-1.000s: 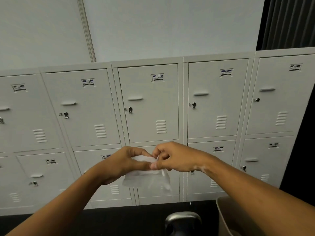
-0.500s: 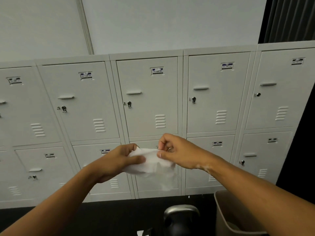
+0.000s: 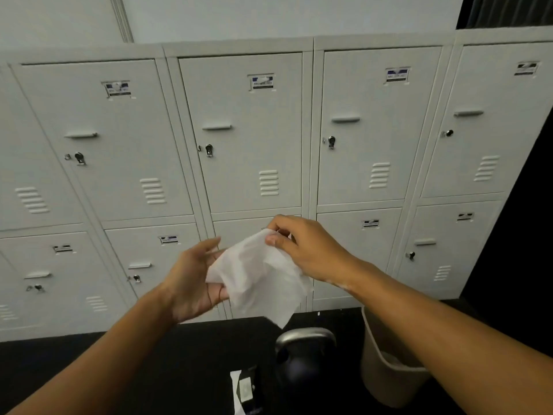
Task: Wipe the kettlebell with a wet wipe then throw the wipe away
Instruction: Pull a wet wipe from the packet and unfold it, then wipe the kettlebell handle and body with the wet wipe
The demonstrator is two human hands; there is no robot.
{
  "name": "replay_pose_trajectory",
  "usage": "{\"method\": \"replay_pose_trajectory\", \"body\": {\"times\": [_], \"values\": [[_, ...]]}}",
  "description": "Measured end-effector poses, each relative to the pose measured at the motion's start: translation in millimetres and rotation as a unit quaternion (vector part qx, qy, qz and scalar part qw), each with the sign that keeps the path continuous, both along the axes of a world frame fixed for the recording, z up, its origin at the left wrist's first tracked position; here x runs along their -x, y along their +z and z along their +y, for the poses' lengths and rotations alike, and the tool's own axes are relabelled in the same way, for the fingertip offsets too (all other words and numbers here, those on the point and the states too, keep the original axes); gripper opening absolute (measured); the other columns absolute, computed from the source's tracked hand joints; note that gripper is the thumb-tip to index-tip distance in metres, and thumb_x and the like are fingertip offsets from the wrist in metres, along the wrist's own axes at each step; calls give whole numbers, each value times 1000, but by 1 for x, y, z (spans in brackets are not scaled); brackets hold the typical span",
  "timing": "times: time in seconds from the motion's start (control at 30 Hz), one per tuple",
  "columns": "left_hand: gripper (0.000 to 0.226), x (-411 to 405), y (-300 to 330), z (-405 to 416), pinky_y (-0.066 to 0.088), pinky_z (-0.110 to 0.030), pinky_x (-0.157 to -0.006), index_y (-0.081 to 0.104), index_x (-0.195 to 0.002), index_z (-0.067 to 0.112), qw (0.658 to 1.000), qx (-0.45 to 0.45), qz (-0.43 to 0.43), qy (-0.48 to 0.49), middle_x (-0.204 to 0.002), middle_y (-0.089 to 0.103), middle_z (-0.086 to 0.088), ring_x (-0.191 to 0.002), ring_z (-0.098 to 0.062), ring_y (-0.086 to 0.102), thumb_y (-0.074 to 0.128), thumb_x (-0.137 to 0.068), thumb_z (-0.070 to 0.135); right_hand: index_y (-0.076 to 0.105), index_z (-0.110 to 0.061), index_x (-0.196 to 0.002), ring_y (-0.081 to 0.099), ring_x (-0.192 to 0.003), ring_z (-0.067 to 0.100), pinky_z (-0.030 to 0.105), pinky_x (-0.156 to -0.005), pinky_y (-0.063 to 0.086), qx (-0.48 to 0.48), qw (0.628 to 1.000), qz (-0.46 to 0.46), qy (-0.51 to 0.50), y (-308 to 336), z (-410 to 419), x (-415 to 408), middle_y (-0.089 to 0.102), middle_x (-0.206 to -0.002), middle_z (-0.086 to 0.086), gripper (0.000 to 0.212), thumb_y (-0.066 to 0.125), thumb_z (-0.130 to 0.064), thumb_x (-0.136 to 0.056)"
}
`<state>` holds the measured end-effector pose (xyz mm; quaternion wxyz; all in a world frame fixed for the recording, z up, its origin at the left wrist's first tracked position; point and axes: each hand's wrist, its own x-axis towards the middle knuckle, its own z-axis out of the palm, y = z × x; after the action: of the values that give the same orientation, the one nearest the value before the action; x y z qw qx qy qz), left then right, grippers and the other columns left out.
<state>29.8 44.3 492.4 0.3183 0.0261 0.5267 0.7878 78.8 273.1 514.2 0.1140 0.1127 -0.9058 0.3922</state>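
A white wet wipe (image 3: 257, 277) hangs unfolded between my hands at chest height. My right hand (image 3: 305, 250) pinches its upper edge with thumb and forefinger. My left hand (image 3: 194, 280) is palm up under the wipe's left side, its lower fingers touching the cloth. Below the wipe, a dark kettlebell (image 3: 302, 363) with a grey metal handle stands on the black floor. Neither hand touches it.
A beige waste bin (image 3: 386, 372) stands just right of the kettlebell, partly behind my right forearm. A dark wipe packet with a white label (image 3: 247, 390) lies left of the kettlebell. A wall of grey lockers (image 3: 245, 145) fills the background.
The wipe has been pulled open from a small folded wad into a loose hanging sheet. My left hand has turned palm up, and the view has tilted down, showing more of the kettlebell and bin.
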Motion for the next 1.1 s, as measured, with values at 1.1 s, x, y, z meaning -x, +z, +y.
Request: {"method": "replay_pose_trajectory", "body": {"times": [1.1], "values": [[72, 39, -169, -3, 50, -41, -98, 82, -103, 22, 947, -212, -62, 235, -124, 68, -8, -105, -25, 68, 97, -33, 31, 50, -19, -147, 47, -136, 27, 44, -112, 43, -251, 902, -350, -38, -271, 25, -6, 48, -150, 7, 53, 58, -44, -101]]}}
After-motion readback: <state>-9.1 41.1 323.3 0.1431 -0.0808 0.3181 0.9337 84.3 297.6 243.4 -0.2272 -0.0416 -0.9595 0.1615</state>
